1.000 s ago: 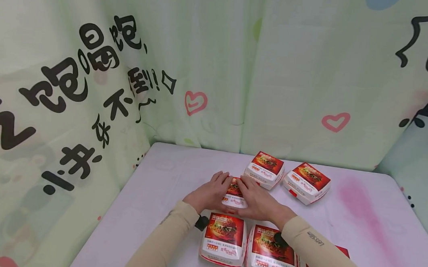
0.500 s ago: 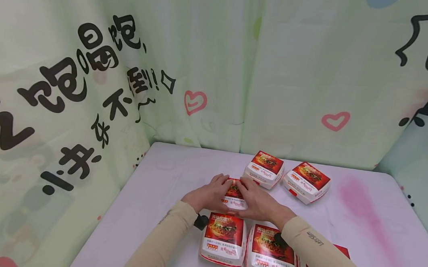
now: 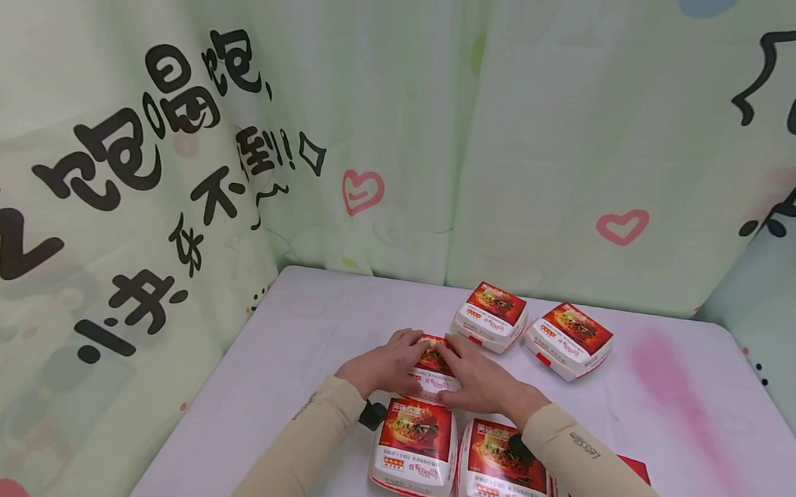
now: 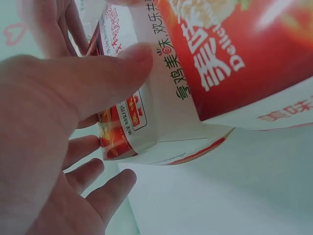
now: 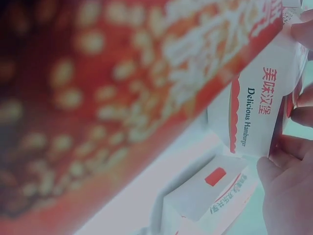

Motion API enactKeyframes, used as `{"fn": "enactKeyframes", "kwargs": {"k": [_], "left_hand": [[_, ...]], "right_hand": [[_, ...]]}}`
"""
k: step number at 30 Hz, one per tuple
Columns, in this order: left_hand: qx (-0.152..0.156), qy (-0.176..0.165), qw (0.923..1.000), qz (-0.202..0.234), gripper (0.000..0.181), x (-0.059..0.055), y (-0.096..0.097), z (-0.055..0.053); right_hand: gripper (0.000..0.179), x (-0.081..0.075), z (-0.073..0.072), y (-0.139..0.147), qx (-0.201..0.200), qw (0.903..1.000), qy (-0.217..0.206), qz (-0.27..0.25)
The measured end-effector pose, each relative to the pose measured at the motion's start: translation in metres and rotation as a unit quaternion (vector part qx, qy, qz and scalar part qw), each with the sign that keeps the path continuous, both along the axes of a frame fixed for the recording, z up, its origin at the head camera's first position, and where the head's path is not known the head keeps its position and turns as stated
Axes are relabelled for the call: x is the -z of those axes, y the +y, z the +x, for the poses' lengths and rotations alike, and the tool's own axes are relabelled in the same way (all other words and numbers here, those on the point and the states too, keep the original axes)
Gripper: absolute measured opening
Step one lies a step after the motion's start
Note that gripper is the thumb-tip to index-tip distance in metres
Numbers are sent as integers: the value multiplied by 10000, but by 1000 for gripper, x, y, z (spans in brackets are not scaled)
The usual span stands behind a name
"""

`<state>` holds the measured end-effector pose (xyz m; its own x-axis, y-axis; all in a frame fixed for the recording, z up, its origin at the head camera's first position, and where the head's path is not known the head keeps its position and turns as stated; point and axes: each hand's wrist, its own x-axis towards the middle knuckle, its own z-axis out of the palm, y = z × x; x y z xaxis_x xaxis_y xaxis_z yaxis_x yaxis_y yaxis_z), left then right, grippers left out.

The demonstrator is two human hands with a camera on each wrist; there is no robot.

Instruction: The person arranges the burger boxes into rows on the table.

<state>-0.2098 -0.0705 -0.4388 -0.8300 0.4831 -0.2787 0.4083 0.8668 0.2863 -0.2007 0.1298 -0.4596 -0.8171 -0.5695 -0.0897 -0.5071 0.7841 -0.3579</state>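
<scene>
A red-and-white hamburger box (image 3: pixel 430 381) stands between my two hands on the table. My left hand (image 3: pixel 387 364) grips its left side, and in the left wrist view the thumb lies on the printed near face of this hamburger box (image 4: pixel 146 122). On the right side my right hand (image 3: pixel 482 374) holds it, fingers over the far part and thumb at the near edge. In the right wrist view those fingertips press the side of the hamburger box (image 5: pixel 249 107). Right at its near edge is another hamburger box (image 3: pixel 414 452).
Two hamburger boxes, one left (image 3: pixel 491 317) and one right (image 3: pixel 569 341), stand at the back. Beside the front box stands another (image 3: pixel 494 479), and my right sleeve (image 3: pixel 596 469) partly covers one more. A printed curtain (image 3: pixel 532 135) hangs behind the white table (image 3: pixel 327 312).
Both hands have drawn the held hamburger box slightly toward me, closer to the front box. The other boxes have not moved.
</scene>
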Motion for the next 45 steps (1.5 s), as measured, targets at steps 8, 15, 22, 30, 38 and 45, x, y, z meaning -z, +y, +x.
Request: {"fn": "enactKeyframes", "kwargs": {"k": [8,15,22,30,38,45], "left_hand": [[-28,-31,9999,114,78,2,-1,-1],[-113,202,9996,161,76,2,0,-4],[-36,658,9977,177,77,2,9,-14],[50,1016,9948,84,73,-3,26,-29],[158,1211,9925,85,77,-13,49,-43],[194,1292,9912,-223,75,-20,67,-54]], "right_hand": [[79,1,0,0,109,9999,-127,-35],[73,-5,-1,6,420,9991,-80,-44],[76,-10,-8,23,577,9982,146,-43],[74,-15,-20,43,925,9946,429,214],[80,-19,-34,53,1277,9897,550,339],[80,-16,-42,62,1446,9856,707,519]]}}
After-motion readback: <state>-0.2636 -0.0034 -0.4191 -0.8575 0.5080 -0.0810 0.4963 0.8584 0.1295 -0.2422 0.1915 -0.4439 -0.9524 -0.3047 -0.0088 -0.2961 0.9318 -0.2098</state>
